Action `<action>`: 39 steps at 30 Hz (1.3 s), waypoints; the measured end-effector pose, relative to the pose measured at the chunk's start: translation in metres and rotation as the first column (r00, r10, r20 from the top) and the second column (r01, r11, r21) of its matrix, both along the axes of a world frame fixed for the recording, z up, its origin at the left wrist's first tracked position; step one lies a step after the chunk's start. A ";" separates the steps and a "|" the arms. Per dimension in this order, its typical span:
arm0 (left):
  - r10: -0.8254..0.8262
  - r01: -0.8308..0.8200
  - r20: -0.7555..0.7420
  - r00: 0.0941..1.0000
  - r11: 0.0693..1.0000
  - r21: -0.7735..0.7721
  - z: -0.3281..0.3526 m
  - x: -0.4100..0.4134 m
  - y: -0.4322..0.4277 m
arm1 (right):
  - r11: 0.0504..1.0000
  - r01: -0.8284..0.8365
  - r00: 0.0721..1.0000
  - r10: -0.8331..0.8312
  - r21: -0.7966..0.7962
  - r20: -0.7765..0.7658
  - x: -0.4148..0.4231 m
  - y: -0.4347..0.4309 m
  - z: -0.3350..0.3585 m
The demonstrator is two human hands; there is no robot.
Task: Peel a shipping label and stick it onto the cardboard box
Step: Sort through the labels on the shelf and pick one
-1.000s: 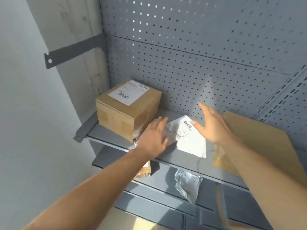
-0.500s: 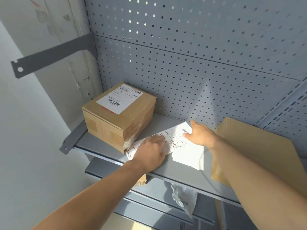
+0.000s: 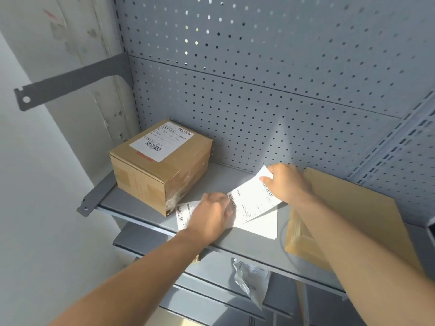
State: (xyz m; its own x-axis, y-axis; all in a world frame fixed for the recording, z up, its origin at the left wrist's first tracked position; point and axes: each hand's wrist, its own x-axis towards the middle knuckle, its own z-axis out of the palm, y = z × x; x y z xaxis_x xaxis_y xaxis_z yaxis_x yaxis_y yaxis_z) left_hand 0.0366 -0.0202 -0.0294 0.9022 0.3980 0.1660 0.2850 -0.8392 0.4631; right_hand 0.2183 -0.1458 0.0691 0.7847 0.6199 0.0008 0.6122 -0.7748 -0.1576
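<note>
A white shipping label [image 3: 253, 200] with barcodes lies on the grey metal shelf [image 3: 254, 245], partly lifted off a white backing sheet [image 3: 263, 225]. My right hand [image 3: 288, 183] pinches the label's far corner and holds it raised. My left hand [image 3: 209, 217] presses flat on the sheets' left part, where another barcode strip [image 3: 182, 214] shows. A flat plain cardboard box [image 3: 348, 212] lies to the right, under my right forearm. A smaller cardboard box [image 3: 162, 163] with a label on its top stands at the left.
A perforated grey back panel [image 3: 259, 90] rises behind the shelf. A bare bracket [image 3: 68, 85] sticks out at upper left. Below, a lower shelf [image 3: 211, 285] holds a crumpled printed wrapper [image 3: 250, 282]. A white wall is on the left.
Both hands came down onto the sheets. My left hand now presses them flat, and my right hand has gripped the label's far corner and raised it.
</note>
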 end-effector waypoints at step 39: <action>-0.062 0.107 -0.222 0.973 0.975 0.195 -0.004 0.024 -0.023 | 0.996 0.044 0.993 -0.035 0.081 -0.109 -0.027 -0.076 0.014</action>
State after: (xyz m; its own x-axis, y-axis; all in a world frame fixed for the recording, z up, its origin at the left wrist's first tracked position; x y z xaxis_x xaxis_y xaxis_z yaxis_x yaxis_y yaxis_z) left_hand 0.0608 -0.0435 -0.0334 0.9544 0.2965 0.0357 0.2823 -0.9347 0.2159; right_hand 0.1911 -0.2214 0.0829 0.8069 0.5897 -0.0341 0.5576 -0.7795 -0.2855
